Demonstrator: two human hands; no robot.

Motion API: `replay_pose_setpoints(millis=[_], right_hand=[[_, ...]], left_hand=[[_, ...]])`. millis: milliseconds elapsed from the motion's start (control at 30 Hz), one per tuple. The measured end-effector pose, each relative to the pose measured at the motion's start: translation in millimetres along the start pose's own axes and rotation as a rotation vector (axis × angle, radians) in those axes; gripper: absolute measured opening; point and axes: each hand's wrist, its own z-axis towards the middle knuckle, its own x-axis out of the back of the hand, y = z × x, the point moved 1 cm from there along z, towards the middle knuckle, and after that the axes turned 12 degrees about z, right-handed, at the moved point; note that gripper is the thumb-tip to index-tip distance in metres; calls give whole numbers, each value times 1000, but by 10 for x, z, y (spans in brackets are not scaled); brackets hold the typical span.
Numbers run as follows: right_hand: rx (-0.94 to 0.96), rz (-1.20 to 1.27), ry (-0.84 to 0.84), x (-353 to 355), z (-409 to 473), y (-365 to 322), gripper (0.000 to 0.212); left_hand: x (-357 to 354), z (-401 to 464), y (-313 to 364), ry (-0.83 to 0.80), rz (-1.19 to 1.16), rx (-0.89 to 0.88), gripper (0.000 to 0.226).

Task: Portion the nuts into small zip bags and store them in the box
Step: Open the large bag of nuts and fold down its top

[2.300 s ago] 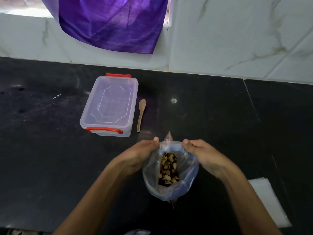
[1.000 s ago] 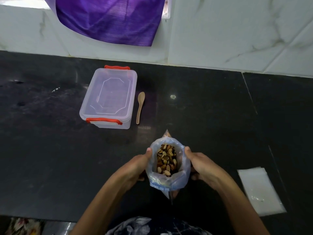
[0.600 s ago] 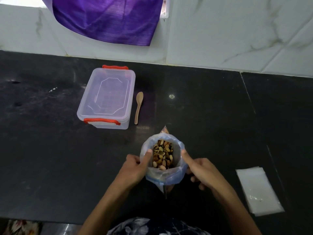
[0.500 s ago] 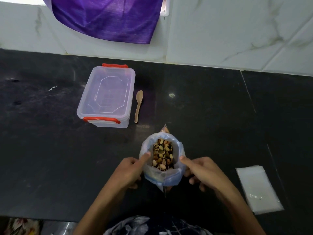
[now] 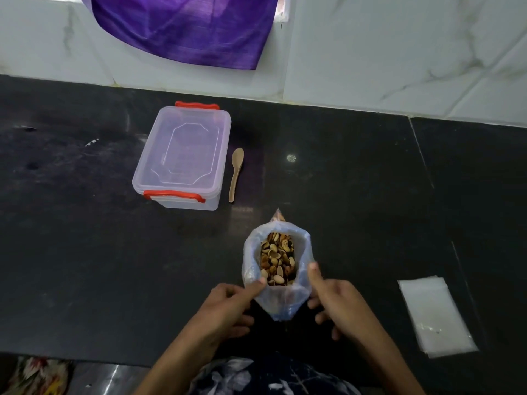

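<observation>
With my left hand [image 5: 228, 302] and right hand [image 5: 338, 302] each in a pinching grip on the rim of the nut bag [image 5: 278, 269] at the worktop's near edge, opening is in hand; next, I judge, fetch the spoon [image 5: 235, 173].

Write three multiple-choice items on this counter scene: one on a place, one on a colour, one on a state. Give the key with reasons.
1. Where does the wooden spoon lie?
A. inside the box
B. on the counter, right of the box
C. in the nut bag

2. What colour are the clips on the box?
A. red
B. green
C. black

3. What is the state of the bag of nuts?
A. sealed flat
B. empty
C. open at the top

Key: 1 B, the spoon lies beside the box's right wall. 2 A, both clips show red. 3 C, the left hand and right hand hold it with the mouth wide and the nuts showing.
</observation>
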Motion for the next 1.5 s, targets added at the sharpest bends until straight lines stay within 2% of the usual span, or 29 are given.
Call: replay_pose_setpoints(millis=[67, 167, 233, 333, 400, 500, 600, 700, 800, 867, 967, 1067, 1133, 1200, 1300, 1367, 1433, 1500], right_hand=[[44, -8, -20, -15, -22, 9, 42], [116, 132, -89, -82, -15, 43, 15], [121, 257, -142, -106, -9, 65, 14], [70, 445, -224, -155, -14, 118, 20], [38, 492, -251, -177, -14, 145, 20], [-9, 422, -212, -166, -37, 104, 20], [-31, 334, -144, -180, -51, 30, 36], [-16, 445, -80, -183, -48, -1, 26], [-55, 715, -135, -133, -51, -1, 19], [-115, 906, -168, -146, -54, 31, 19], [-187, 1044, -209, -202, -66, 108, 24], [-177, 1058, -309, -179, -102, 89, 27], [-153, 1059, -359, -170, -115, 49, 30], [-117, 1027, -327, -207, -103, 46, 35], [-33, 860, -254, -237, -69, 106, 46], [14, 596, -273, -179, -67, 116, 54], [44, 183, -301, -79, -75, 50, 54], [123, -157, -175, 23, -48, -47, 52]], left_hand=[[-32, -19, 2, -52, -26, -13, 39], [-74, -1, -33, -134, -157, -38, 24], [-78, 14, -51, -164, -272, -45, 15], [-101, 18, -72, -281, -436, 8, 18], [-116, 3, -59, -298, -378, 19, 16], [-141, 23, -12, -172, -118, -11, 15], [-178, 20, 15, -118, 7, -95, 18], [-167, 2, -9, -168, -212, -110, 16], [-140, 17, -35, -288, -618, 23, 25], [-121, 39, -50, -342, -701, 52, 30], [-110, 30, -51, -372, -420, -11, 34], [-134, -29, 13, -347, -154, -98, 25], [-163, -52, 46, -339, -81, -122, 40], [-198, -34, 37, -307, -20, -125, 60], [-187, -55, 33, -202, 89, -147, 57], [-165, -65, 17, -194, 94, -178, 61], [-122, -77, 38, -155, 32, -202, 63], [-50, -16, 78, 8, -4, -239, 66]])
